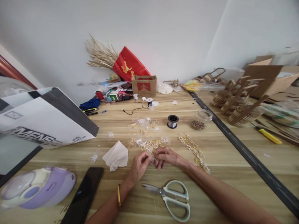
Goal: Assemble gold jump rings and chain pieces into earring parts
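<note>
My left hand (pixel 140 165) and my right hand (pixel 167 156) are close together over the table, thumbs and fingertips pinched. Between them is a small, thin, shiny piece, too small to name. Just behind the fingers lies a pile of gold and clear beads (pixel 150 145). To the right of my right hand, finished-looking strands of gold and clear beads (pixel 193 152) lie in a bundle. Scissors with pale handles (pixel 176 199) lie nearer to me, below both hands. A white tissue (pixel 116 155) rests left of my left hand.
A spool of clear thread (pixel 173 121) and a round tub of dark beads (pixel 199 124) stand behind. At left are a phone (pixel 83 196), a purple device (pixel 44 188) and a paper bag (pixel 46 118). Small woven baskets (pixel 243 109) and a yellow cutter (pixel 268 135) are at right.
</note>
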Motion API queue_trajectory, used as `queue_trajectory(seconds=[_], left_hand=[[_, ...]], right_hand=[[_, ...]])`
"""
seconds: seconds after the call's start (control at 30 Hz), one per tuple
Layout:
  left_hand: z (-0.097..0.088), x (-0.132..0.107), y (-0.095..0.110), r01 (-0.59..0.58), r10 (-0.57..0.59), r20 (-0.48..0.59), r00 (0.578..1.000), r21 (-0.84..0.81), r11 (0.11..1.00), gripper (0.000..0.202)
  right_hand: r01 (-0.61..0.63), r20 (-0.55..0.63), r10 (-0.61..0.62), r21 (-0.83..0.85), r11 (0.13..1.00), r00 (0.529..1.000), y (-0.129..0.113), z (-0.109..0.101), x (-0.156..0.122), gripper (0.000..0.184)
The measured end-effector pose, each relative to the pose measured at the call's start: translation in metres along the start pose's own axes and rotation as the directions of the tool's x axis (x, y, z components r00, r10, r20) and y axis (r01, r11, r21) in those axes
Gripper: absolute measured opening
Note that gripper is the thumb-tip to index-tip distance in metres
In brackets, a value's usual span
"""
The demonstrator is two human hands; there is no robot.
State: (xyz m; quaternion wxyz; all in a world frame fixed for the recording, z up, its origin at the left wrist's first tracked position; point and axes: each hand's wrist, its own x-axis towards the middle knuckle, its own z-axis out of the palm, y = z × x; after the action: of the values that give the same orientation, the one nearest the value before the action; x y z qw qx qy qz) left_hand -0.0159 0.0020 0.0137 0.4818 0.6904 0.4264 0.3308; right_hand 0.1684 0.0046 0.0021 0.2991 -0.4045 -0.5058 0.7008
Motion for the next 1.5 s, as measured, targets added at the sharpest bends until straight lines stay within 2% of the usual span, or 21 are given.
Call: queue_trajectory(seconds=[0.2,0.4,0.53,0.83,0.97,1.07,1.2,1.3,1.4,1.5], left_hand=[[-0.001,0.0,-0.005,0.002,-0.002,0.019,1.0,-0.027,1.0,0.023],[-0.001,0.004,-0.009,0.033,-0.034,-0.006,0.999,-0.052,0.998,0.02],[-0.002,0.007,-0.009,0.033,-0.034,-0.01,0.999,-0.122,0.992,0.019],[-0.004,0.007,-0.005,0.199,-0.201,0.036,0.979,-0.383,0.902,0.019],[-0.002,0.007,-0.005,0.225,-0.235,0.024,0.972,-0.397,0.89,0.022],[-0.001,0.007,-0.006,0.226,-0.25,-0.009,0.968,-0.398,0.889,0.021],[-0.002,0.007,-0.005,0.218,-0.237,0.001,0.971,-0.401,0.89,0.023],[-0.003,0.007,-0.004,0.223,-0.229,0.035,0.973,-0.4,0.889,0.025],[-0.005,0.008,-0.004,0.227,-0.228,0.048,0.972,-0.413,0.882,0.027],[-0.005,0.008,-0.005,0.235,-0.239,0.049,0.97,-0.442,0.865,0.027]], right_hand=[[-0.026,0.0,0.026,-0.009,1.0,1.0,-0.002,0.0,0.0,0.017],[-0.008,0.025,0.008,0.001,1.0,1.0,-0.001,-0.001,0.0,0.017],[-0.001,0.046,0.001,-0.013,1.0,0.999,-0.003,-0.001,-0.001,0.016],[0.006,0.046,-0.005,-0.034,0.999,0.999,-0.005,0.0,-0.003,0.021],[0.043,0.066,-0.04,-0.046,0.998,0.997,0.002,-0.001,0.0,0.031],[0.096,0.051,-0.091,-0.114,0.989,0.995,0.005,0.002,-0.001,0.034],[0.214,0.028,-0.218,-0.342,0.915,0.976,-0.002,0.009,-0.007,0.025],[0.281,0.016,-0.328,-0.556,0.782,0.944,-0.011,0.016,-0.013,0.02],[0.341,0.031,-0.424,-0.651,0.678,0.905,-0.016,0.021,-0.016,0.02],[0.373,0.043,-0.482,-0.695,0.615,0.875,-0.016,0.024,-0.016,0.019]])
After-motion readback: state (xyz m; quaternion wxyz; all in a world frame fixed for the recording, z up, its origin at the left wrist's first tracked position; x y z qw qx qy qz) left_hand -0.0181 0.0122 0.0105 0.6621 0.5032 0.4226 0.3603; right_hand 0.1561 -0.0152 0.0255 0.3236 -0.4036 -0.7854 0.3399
